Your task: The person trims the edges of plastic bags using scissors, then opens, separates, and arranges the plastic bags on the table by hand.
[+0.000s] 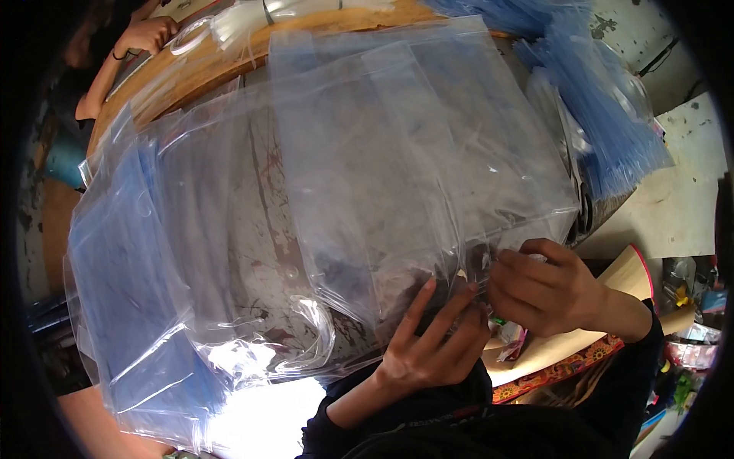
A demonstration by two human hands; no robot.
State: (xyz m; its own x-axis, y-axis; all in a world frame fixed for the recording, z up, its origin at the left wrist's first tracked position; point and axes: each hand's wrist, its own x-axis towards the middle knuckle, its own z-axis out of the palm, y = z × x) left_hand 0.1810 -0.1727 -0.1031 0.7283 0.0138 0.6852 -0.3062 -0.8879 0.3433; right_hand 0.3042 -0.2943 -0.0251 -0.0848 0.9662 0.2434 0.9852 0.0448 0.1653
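A large clear plastic sheet (367, 168) lies spread over the table, with folds and overlapping layers. Near its lower right edge, my right hand (539, 289) has its fingers curled together on the plastic. Just left of it, my left hand (440, 344) touches the same edge, with its index and middle fingers stretched out and apart. The right fingertips hide part of the edge. On the left side, bluish clear plastic layers (130, 283) hang over the table's edge.
Another person's hand (149, 34) rests at the upper left beside a curved wooden edge (206, 84). Bundles of blue plastic strips (604, 122) lie at the upper right. A rolled mat (566, 352) and several coloured packets (692, 348) are at the lower right.
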